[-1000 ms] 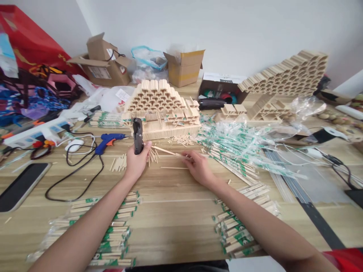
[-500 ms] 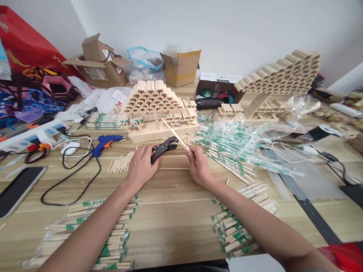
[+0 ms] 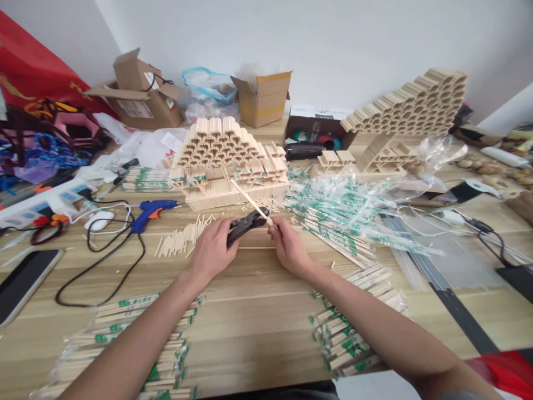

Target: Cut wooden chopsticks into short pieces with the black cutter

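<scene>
Wooden chopstick (image 3: pixel 252 204) is pinched between the right hand (image 3: pixel 289 247) thumb and fingers, angled up-left across the tip of black side cutters (image 3: pixel 245 226), which the left hand (image 3: pixel 212 256) grips firmly. Both are above the wooden tabletop (image 3: pixel 250 311), just before a stepped stick model (image 3: pixel 229 166). Cut sticks (image 3: pixel 181 238) lie beside the left hand.

A wood-grain table (image 3: pixel 254 339) holds a blue glue gun (image 3: pixel 149 215) and wrapped chopsticks (image 3: pixel 341 344).
</scene>
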Demonstrator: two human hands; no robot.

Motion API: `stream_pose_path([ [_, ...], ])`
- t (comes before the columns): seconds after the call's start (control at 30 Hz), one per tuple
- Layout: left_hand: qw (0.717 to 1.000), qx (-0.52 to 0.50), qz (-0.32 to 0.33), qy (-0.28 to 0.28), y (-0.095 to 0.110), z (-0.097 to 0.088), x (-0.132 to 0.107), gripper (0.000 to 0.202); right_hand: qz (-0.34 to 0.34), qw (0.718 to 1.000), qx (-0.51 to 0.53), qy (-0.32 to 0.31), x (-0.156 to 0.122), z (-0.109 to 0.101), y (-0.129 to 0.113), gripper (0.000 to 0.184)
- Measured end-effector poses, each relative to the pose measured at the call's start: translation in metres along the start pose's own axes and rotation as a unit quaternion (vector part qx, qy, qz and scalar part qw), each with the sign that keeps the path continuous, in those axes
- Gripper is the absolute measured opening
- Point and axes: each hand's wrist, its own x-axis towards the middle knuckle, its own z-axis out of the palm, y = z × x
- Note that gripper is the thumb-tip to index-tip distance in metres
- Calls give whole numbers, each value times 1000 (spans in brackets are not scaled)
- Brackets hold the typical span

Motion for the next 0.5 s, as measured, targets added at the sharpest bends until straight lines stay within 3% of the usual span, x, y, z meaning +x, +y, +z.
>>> stream_pose_path([
  [0.5, 999, 21, -18, -30, 5, 1, 0, 27, -6, 1000, -19, -5, -1, 1, 3, 15],
])
